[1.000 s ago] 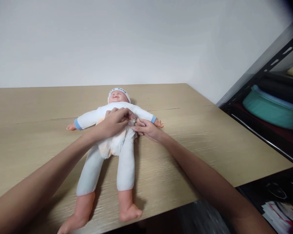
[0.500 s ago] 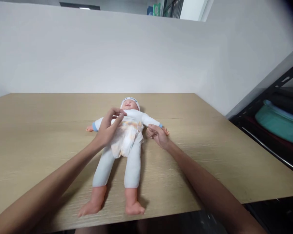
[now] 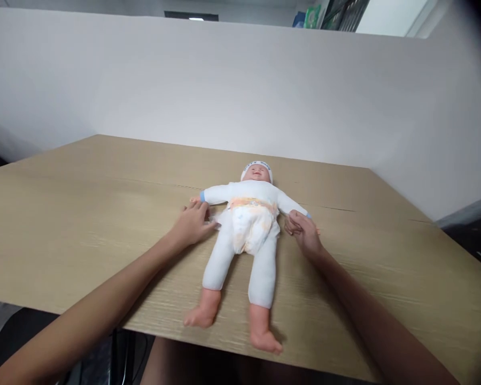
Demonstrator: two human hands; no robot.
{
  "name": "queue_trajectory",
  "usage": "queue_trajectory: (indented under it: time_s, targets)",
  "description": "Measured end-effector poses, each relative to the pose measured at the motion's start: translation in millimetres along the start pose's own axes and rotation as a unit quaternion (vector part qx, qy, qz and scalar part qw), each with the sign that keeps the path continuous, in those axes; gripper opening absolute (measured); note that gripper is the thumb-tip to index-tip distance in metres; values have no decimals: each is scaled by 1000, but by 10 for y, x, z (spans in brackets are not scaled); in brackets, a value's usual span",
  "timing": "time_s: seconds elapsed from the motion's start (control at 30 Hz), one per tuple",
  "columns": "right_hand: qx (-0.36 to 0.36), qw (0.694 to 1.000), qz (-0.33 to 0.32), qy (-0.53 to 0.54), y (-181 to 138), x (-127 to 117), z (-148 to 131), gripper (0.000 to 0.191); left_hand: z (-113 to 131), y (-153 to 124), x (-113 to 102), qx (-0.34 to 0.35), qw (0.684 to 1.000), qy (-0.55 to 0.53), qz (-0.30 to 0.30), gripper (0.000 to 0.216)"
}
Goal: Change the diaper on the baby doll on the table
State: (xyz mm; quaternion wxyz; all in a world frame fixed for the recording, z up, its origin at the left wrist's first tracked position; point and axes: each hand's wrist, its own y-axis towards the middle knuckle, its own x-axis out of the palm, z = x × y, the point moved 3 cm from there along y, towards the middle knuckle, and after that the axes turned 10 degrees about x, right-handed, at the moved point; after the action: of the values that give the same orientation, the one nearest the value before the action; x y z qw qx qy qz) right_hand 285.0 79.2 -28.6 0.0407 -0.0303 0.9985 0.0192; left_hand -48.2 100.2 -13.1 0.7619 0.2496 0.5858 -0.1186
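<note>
A baby doll (image 3: 246, 230) in a white suit and cap lies on its back on the wooden table (image 3: 104, 203), feet toward me. A white diaper (image 3: 250, 224) with an orange band is wrapped round its waist. My left hand (image 3: 192, 224) rests beside the doll's hip, below its arm, fingers closed on a small white tab at the diaper's side. My right hand (image 3: 302, 230) lies on the other side, fingers curled against the doll's forearm and wrist.
A white partition wall (image 3: 240, 91) stands behind the table. The table's near edge runs just below the doll's feet. A dark shelf corner (image 3: 476, 240) shows at the far right.
My left hand came off the doll's chest and dropped to its side at the diaper's edge. My right hand stayed by the doll's arm. The view swung left and up.
</note>
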Motion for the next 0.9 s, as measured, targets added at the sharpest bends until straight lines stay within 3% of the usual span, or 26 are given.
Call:
queue_trajectory:
  time_s: [0.1, 0.2, 0.3, 0.37, 0.43, 0.57, 0.7, 0.8, 0.9]
  targets:
    - [-43, 994, 53, -85, -115, 78, -133, 49, 51, -23, -6, -4, 1000, 16, -27, 33]
    - [-102, 968, 150, -172, -215, 252, -401, 43, 45, -44, -2, -3, 1000, 1, -17, 34]
    - [-157, 933, 177, -273, -145, 525, -707, 30, -24, -34, 18, -23, 995, -98, 18, 32]
    - [-170, 910, 109, -363, 40, 734, -863, 22, -83, -10, 40, -51, 977, -199, 49, 33]
    - [-151, 881, 22, -447, 295, 911, -964, 28, -124, 20, 60, -74, 953, -280, 83, 36]
    - [-38, 826, -111, -552, 796, 1118, -1066, 39, -111, 77, 89, -69, 899, -410, 140, 46]
    - [51, 789, -180, -586, 1032, 1206, -1167, 37, -58, 104, 123, -45, 857, -487, 162, 49]
    - [48, 786, -232, -571, 1043, 1233, -1238, 34, -51, 107, 148, -45, 837, -516, 176, 48]
    - [20, 814, -264, -517, 1009, 1244, -1227, 29, -56, 108, 174, -49, 821, -538, 184, 48]
